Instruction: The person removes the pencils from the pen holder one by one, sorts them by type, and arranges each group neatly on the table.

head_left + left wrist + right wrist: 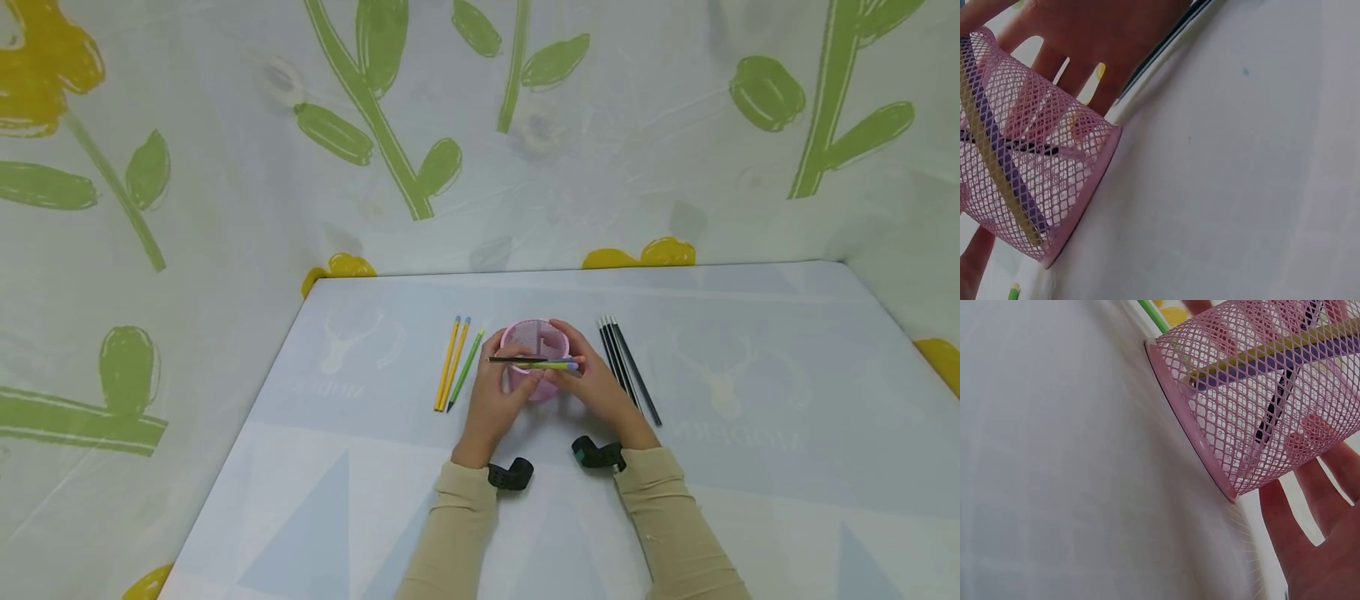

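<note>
A pink mesh pencil cup (538, 388) is held between both hands near the middle of the table. The left hand (489, 404) curls round its left side, the right hand (600, 385) round its right. Through the mesh in the left wrist view, a yellow pencil (992, 159) and a purple one (1015, 181) lean together, crossed by a black-and-clear pen (1034, 147). In the right wrist view the cup's base rim (1180, 419) is close to the tabletop; whether it touches cannot be told. Pencil ends project across the cup's mouth in the head view.
Left of the cup lie two yellow pencils (452, 367) and a green pencil (466, 371). On the right, several black pencils (637, 375) lie side by side, partly behind the right hand. A leaf-patterned curtain (637, 183) surrounds the pale table (750, 467).
</note>
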A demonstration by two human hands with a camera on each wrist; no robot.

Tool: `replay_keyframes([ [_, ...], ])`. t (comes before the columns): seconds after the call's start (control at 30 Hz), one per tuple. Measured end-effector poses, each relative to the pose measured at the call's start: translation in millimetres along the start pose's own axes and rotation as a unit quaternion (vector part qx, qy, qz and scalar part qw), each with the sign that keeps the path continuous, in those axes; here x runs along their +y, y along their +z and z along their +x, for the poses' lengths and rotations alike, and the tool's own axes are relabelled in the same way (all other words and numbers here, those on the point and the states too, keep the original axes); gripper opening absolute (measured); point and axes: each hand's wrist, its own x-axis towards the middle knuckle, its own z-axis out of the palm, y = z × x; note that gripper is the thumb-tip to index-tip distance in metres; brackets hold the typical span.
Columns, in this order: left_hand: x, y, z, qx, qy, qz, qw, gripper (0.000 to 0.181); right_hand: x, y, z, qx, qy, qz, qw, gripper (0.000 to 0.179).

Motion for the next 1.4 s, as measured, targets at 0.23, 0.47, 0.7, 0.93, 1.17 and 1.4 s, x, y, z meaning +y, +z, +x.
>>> replay_keyframes([
  [0.23, -2.2, -0.4, 2.8, 0.015, 0.075, 0.025, 0.9968, 0.024, -0.6, 1.0, 0.8, -0.007, 0.000, 0.000, 1.0000, 0.069],
  [0.47, 11.1, -0.8, 5.5, 0.010, 0.093, 0.035, 0.9950, 0.027, -1.0, 1.8, 2.9, -0.019, -0.032, 0.004, 0.9993, 0.071],
  [0.7, 28.9, 1.6, 10.0, 0.005, 0.040, 0.076, 0.9963, 0.019, -4.2, 2.0, 4.0, -0.009, -0.024, -0.010, 0.9996, 0.069],
  [0.93, 34.2, 4.0, 10.5, 0.031, 0.036, 0.100, 0.9938, 0.015, -2.5, 3.0, 4.5, -0.010, -0.032, -0.001, 0.9994, 0.067],
  [1.17, 32.5, -5.4, 12.6, 0.049, 0.074, 0.092, 0.9918, 0.019, 3.6, 2.3, 4.3, -0.009, -0.030, -0.008, 0.9995, 0.068],
  [1.4, 33.1, -10.7, 13.5, 0.054, 0.095, 0.057, 0.9923, 0.022, 4.6, 2.0, 2.7, -0.004, -0.040, 0.004, 0.9992, 0.068],
])
